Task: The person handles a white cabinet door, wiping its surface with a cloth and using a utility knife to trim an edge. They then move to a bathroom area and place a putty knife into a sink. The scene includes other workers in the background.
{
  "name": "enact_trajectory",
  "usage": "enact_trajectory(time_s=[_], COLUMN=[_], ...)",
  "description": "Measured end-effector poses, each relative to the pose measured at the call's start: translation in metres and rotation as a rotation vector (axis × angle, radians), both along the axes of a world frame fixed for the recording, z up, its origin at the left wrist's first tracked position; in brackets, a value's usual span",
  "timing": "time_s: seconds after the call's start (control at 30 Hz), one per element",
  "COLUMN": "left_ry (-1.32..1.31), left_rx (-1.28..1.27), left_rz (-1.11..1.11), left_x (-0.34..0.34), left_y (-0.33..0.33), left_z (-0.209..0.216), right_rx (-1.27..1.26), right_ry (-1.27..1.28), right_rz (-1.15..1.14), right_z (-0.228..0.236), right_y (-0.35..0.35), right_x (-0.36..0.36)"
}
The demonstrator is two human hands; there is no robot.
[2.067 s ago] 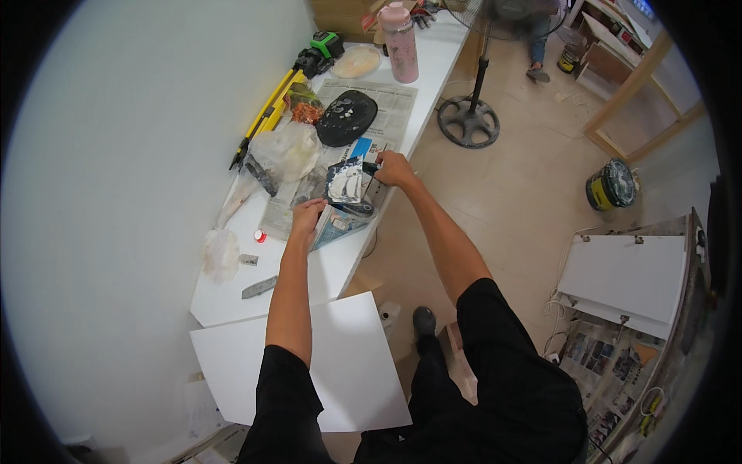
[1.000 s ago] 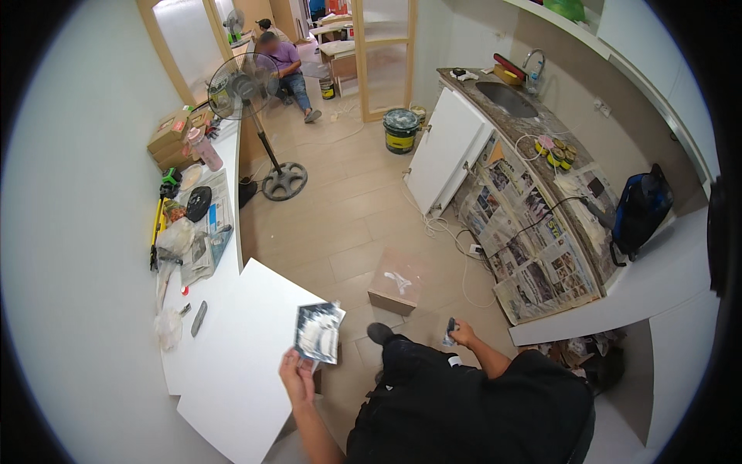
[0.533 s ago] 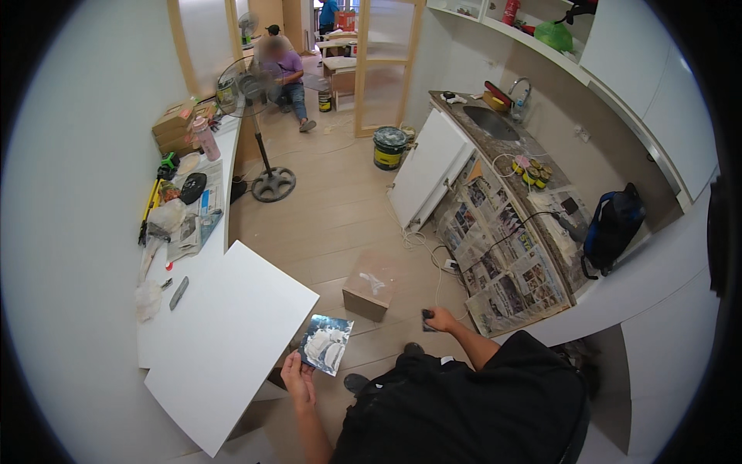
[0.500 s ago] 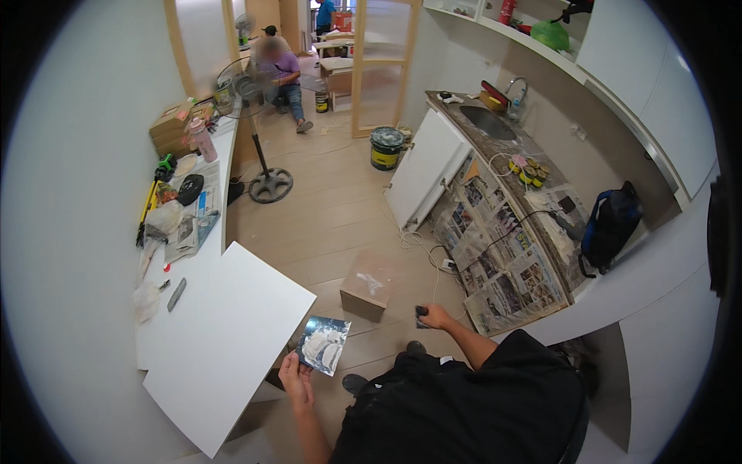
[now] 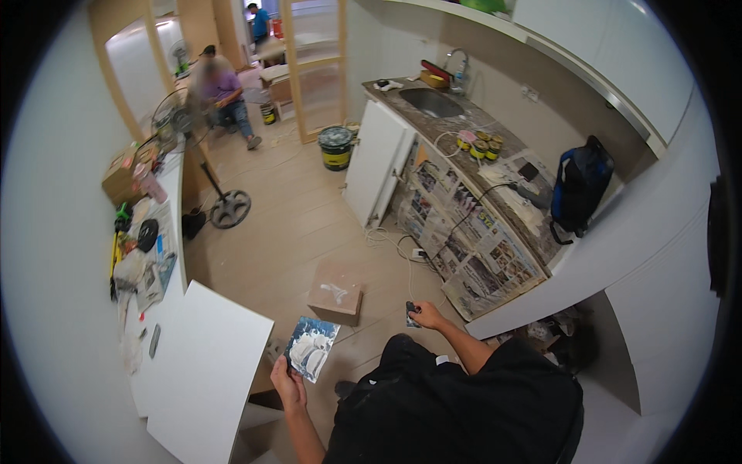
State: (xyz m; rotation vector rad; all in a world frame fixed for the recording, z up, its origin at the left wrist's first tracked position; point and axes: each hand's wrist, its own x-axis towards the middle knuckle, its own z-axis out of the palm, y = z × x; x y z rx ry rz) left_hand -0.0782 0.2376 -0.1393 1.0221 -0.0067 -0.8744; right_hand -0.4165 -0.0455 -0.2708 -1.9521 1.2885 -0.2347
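A flat square plate (image 5: 295,334), dark blue and smeared with white putty (image 5: 310,356), is gripped at its lower left edge by my left hand (image 5: 289,384). My right hand (image 5: 427,315) is closed round a small dark tool (image 5: 411,312) that looks like a putty scraper; its blade can hardly be made out. A brown box (image 5: 338,292) with a white smear on top stands on the floor just beyond both hands.
At left, a white panel (image 5: 209,356) juts from the cluttered counter. A standing fan (image 5: 230,209) is beyond it. Bucket (image 5: 335,148), leaning cabinet door (image 5: 378,158) and newspaper-covered cabinet (image 5: 464,232) line the right; cables cross the floor. A backpack (image 5: 580,189) sits on the worktop. Two people are farther back.
The view has swung to the right, so the room appears shifted left. Both hands keep hold of the plate and the tool, and the right hand now shows nearer the box.
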Motion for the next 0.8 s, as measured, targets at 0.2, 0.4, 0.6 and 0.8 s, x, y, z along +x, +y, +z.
enact_trajectory(time_s=[0.2, 0.4, 0.6, 0.8], left_ry=[-0.075, -0.116, -0.009, -0.051], left_rx=[0.051, 0.085, 0.026, -0.040], left_rz=[-0.116, -0.188, -0.244, -0.320], left_x=[-0.023, -0.082, -0.167, -0.218], left_y=[-0.077, -0.177, -0.304, -0.388], left_z=[0.006, -0.001, 0.013, 0.042], right_rx=[0.084, 0.074, 0.134, 0.149], right_ry=[0.098, -0.047, -0.281, -0.605], right_rz=[-0.128, -0.102, -0.163, -0.296], right_z=[-0.015, -0.038, 0.018, 0.072], right_y=[-0.033, -0.105, -0.214, -0.278], right_x=[-0.065, -0.119, -0.141, -0.155])
